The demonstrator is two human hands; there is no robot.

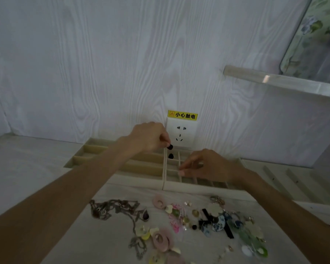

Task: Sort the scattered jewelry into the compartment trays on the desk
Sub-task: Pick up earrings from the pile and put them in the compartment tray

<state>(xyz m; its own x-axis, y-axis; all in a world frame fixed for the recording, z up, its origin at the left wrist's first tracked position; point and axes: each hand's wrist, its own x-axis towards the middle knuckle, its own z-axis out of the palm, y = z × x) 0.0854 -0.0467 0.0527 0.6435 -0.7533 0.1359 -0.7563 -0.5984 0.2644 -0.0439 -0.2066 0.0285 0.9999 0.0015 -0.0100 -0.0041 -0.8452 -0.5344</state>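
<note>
My left hand pinches a small dark bead-like piece above the far left cell of the right compartment tray. A second dark piece lies in that cell. My right hand rests on the tray's dividers with its fingers stretched out, holding nothing that I can see. The left tray, with long beige slots, sits beside it. Scattered jewelry lies on the desk in front: a grey chain necklace with a dark drop pendant, pink ring-shaped earrings, and a mixed heap of colourful earrings.
A wall socket with a yellow warning label is right behind the trays. A glass shelf juts out at the upper right. Loose divider strips lie on the desk to the right of the trays.
</note>
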